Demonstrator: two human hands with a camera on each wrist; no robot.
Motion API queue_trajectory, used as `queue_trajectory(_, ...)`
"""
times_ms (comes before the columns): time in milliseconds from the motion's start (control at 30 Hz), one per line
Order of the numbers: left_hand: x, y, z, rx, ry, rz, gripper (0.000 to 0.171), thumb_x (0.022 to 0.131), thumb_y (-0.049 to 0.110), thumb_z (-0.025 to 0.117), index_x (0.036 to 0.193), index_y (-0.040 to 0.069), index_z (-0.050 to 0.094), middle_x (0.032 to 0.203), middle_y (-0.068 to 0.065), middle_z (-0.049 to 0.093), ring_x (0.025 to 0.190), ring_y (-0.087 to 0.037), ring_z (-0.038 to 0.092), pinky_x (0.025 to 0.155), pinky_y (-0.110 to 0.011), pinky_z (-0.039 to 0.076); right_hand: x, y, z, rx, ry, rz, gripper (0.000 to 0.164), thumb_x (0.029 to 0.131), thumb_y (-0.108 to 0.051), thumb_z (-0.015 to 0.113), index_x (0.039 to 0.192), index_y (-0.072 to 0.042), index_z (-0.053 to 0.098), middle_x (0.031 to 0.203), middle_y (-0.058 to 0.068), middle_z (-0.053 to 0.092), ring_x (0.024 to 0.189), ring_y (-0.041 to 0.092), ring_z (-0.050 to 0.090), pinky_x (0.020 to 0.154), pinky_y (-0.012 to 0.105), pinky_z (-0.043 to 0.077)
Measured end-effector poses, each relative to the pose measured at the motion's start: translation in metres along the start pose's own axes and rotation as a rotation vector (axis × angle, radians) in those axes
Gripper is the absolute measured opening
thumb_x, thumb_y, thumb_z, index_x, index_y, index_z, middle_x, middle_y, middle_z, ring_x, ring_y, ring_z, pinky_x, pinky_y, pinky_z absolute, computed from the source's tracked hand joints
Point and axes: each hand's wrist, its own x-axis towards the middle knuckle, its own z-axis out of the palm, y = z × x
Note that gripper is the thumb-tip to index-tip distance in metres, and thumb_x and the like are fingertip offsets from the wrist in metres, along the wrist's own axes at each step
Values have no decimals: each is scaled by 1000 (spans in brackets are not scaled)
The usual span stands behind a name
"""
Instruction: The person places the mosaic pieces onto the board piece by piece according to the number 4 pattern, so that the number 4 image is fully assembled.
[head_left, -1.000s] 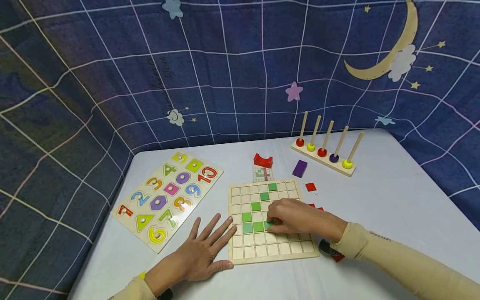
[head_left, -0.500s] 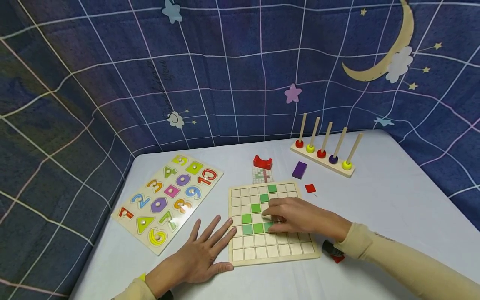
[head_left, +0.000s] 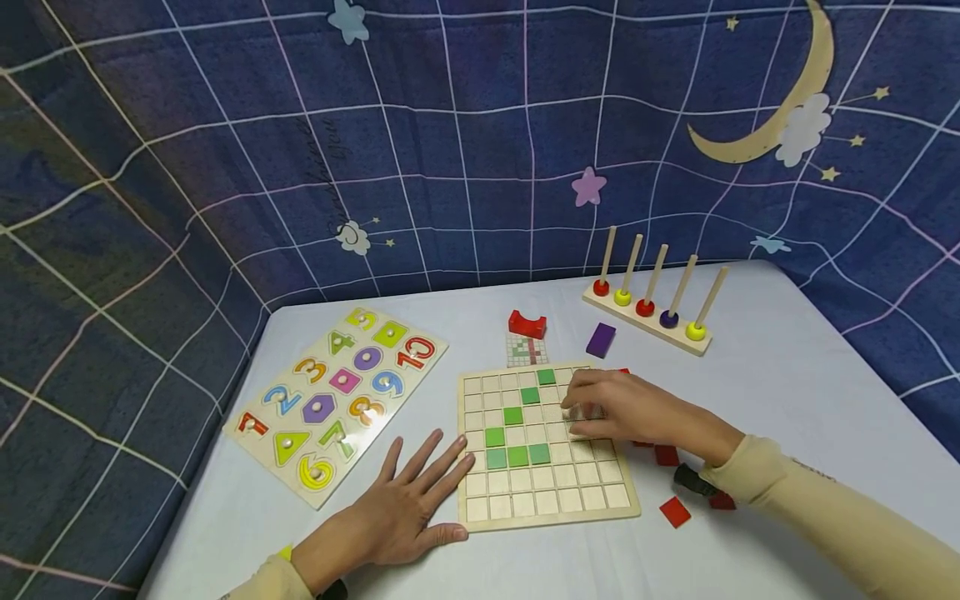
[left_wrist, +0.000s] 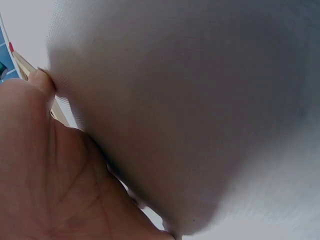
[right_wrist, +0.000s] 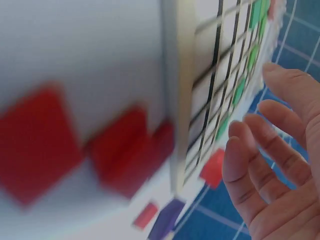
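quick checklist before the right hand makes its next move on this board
1. Right hand empty: ok, no tile seen in it.
2. Left hand at the board's left edge: ok, touching it.
3. Green tiles in squares: ok, seven visible.
4. Red tiles nearby: ok, several to the board's right.
5. Pattern card uncovered by hands: ok.
6. Green tiles matching the card: cannot tell, print too small.

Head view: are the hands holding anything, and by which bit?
Nothing is held. The right hand is over the board, nothing between its fingers; the left hand is spread at the board's edge.
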Motion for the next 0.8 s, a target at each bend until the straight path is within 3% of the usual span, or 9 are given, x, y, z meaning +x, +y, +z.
queue_trajectory(233,4,-2,3,12,-40,-36,90,100,84,32,173,40,5,183,12,-2,171,-31,1,129,-75,3,-15,21,-13,-35,57,113,20,93,-18,85,112,-11,82,122,2,69,108,19,67,92,38,61)
queue_trajectory(467,5,-1,1,19,-61,-45,91,99,85,32,173,40,6,183,13,-4,171,-30,-2,129,-75,1,-23,47,-12,100,156,214,20,91,-11,86,111,-12,82,142,18,61,98,24,70,84,32,64)
queue_trajectory(633,5,-1,2,20,-68,-46,90,99,85,30,173,40,5,183,13,-4,171,-30,-2,129,-75,2,-28,63,-13,120,214,276,20,88,-7,88,106,-10,82,132,17,68,113,32,68,86,39,65)
queue_trajectory(800,4,0,1,29,-67,-49,90,99,85,31,173,40,5,183,13,-5,171,-30,-2,129,-75,3,-30,72,-14,176,186,289,20,87,-4,87,106,-9,83,117,9,75,109,29,69,85,35,65)
